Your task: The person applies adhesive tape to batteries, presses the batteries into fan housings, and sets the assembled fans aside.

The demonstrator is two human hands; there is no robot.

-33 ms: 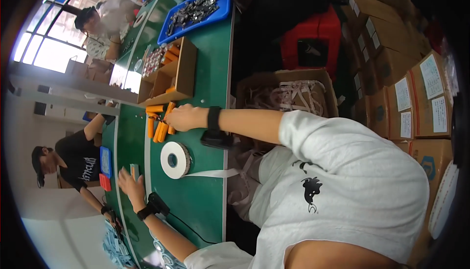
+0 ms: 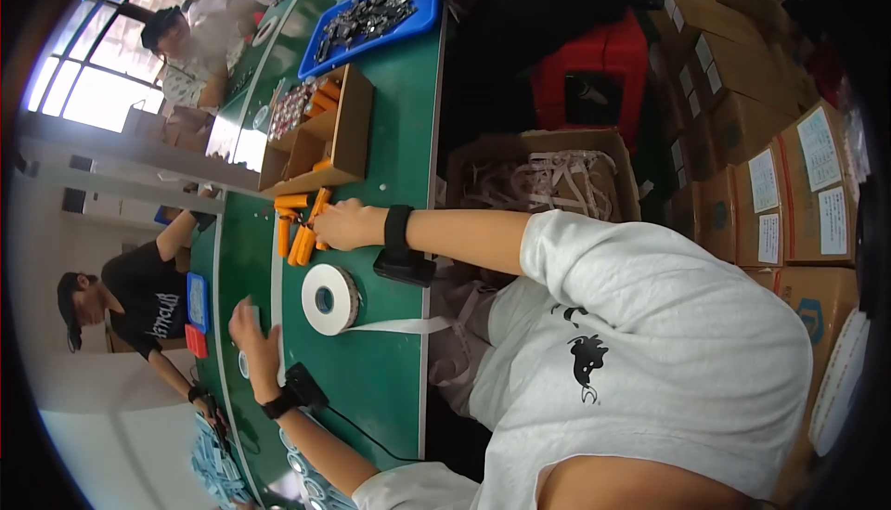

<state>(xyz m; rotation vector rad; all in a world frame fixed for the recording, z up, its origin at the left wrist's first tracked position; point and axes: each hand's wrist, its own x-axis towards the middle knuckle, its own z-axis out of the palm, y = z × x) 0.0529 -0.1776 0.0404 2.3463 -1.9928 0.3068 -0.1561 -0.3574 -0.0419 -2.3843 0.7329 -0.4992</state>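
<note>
My right hand (image 2: 348,223) reaches over the green bench with its fingers bent and pressed together on an orange cylinder (image 2: 321,204) at the edge of a small pile. Several other orange cylinders (image 2: 301,245) lie beside and under its fingertips, which are partly hidden. My left hand (image 2: 254,341) is raised over the bench, slightly blurred, its thumb apart from the fingers, and nothing plainly held in it. A pale round piece (image 2: 243,364) shows beside it. Between the two hands, a roll of white tape (image 2: 329,300) lies flat, its loose end running over the bench edge.
Beyond the pile stands a divided cardboard box (image 2: 351,139) with orange cylinders and small parts. Farther along is a blue tray (image 2: 429,11) of dark metal parts. A carton of tape scraps (image 2: 566,180) sits below the bench. Co-workers (image 2: 139,292) are across from me.
My left hand's fingers have drawn closer together, and a small orange-and-pale piece seen beside them is no longer visible. My right hand stays at the orange cylinders.
</note>
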